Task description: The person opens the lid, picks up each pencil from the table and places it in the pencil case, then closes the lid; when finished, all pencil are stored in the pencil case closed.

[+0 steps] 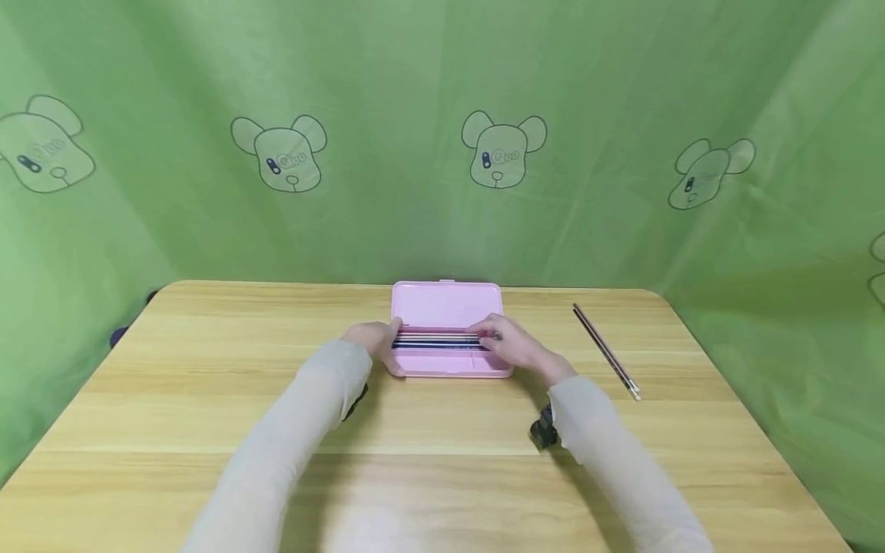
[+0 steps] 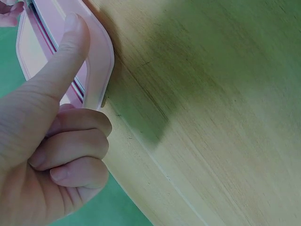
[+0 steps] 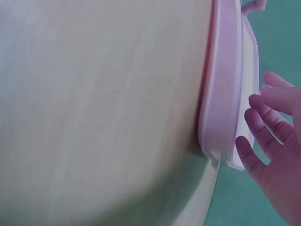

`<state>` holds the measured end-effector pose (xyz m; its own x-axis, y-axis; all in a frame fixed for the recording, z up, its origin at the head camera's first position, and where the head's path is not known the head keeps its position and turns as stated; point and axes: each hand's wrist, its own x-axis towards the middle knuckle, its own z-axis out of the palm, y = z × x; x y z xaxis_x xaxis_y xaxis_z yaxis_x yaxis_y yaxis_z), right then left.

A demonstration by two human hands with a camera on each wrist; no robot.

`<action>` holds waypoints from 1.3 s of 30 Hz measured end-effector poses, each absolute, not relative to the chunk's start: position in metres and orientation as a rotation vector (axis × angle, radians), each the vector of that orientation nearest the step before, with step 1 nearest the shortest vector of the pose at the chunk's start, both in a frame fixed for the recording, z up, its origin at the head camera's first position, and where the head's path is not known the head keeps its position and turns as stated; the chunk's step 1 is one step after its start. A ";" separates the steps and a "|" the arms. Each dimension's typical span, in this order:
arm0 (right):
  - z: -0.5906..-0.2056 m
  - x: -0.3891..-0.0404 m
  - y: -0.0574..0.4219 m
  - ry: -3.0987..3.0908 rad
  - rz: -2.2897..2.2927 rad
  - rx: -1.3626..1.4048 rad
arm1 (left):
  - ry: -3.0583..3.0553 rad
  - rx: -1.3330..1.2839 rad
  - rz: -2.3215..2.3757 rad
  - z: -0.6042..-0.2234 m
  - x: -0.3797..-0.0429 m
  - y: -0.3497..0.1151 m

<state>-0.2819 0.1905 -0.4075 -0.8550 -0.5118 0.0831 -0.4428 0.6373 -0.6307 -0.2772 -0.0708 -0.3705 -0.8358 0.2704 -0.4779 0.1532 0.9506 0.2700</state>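
Note:
A pink pencil case (image 1: pixel 446 303) lies with its lid raised near the table's far edge. Several pencils (image 1: pixel 435 342) lie lengthwise in its tray, dark ones and lighter ones. My left hand (image 1: pixel 376 342) grips the case's left end; in the left wrist view the thumb (image 2: pixel 70 44) lies along the case's side and the other fingers curl at its end. Over the right end of the pencils is my right hand (image 1: pixel 512 342). Its fingers (image 3: pixel 263 134) look loosely bent and spread in the right wrist view, with nothing visible between them; whether they touch the pencils is unclear.
Two more pencils (image 1: pixel 604 349) lie slanted on the wooden table (image 1: pixel 442 476), to the right of the case. A green curtain (image 1: pixel 401 230) with printed bear heads hangs behind the table and at its sides. A dark device (image 1: pixel 543 430) shows under the right sleeve.

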 end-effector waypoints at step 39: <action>-0.394 -0.239 0.337 2.950 -0.854 -0.537 | 2.554 0.294 0.312 -0.373 -0.279 -0.073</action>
